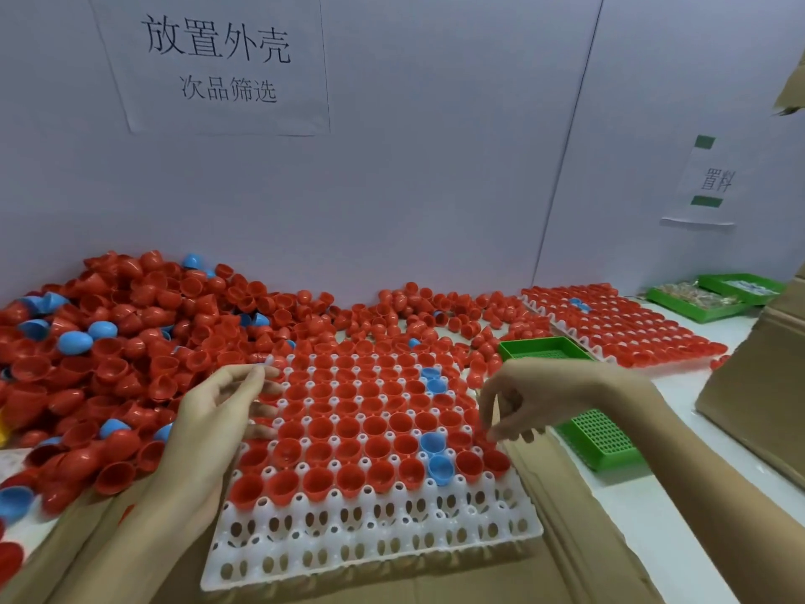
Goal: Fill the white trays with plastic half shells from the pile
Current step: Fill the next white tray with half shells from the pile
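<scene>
Head view. White tray (370, 538) at counter front centre, on cardboard (562, 507); most cells filled with red half shells (348, 429), a few blue (440, 468); two nearest rows empty. Pile (130, 337) heaped at back left, spilling along wall. Second filled tray (618, 324) at back right. Left hand (218, 411) at tray's left edge, fingers straight, holding nothing. Right hand (518, 403) at right edge, fingertips curled down onto a red shell; pinch unclear. Green basket (601, 438) just beside it.

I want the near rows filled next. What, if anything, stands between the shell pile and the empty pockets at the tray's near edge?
Nothing visible does. The empty pockets lie open, and the left hand sits between them and the pile, free to move.
</scene>
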Tool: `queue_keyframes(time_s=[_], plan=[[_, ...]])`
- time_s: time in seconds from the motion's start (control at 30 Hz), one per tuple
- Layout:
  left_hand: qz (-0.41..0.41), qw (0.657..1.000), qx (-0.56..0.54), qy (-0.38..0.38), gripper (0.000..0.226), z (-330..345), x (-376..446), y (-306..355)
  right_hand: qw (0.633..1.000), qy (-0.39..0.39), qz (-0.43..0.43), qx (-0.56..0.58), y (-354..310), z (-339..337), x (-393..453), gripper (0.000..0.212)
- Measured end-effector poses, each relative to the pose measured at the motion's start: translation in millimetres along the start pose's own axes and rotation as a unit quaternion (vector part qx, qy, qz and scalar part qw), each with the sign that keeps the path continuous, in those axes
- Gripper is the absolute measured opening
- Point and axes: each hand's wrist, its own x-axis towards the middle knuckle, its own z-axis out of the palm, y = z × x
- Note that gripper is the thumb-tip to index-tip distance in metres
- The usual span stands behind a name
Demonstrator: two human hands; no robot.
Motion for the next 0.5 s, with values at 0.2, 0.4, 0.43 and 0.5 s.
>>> queue_keyframes(time_s=[0.2,0.4,0.43,0.5], plan=[[0.025,1.0,0.007,0.009,0.024,-2.8,4.5,-3.8,0.993,0.096,0.018,0.066,18.6,-50.3,62.9,0.011],[0.364,0.81,0.448,0.105,0.021,-10.6,4.7,-14.3,0.961,0.268,0.054,0.034,49.2,-51.5,163.2,0.028],[0.395,0.763,0.5,0.109,0.02,-12.9,5.0,-14.1,0.957,0.284,0.052,0.028,51.1,-46.7,177.1,0.033],[0.4,0.742,0.529,0.099,0.022,-16.1,5.4,-13.9,0.955,0.289,0.05,0.041,53.3,-36.4,199.6,0.039]])
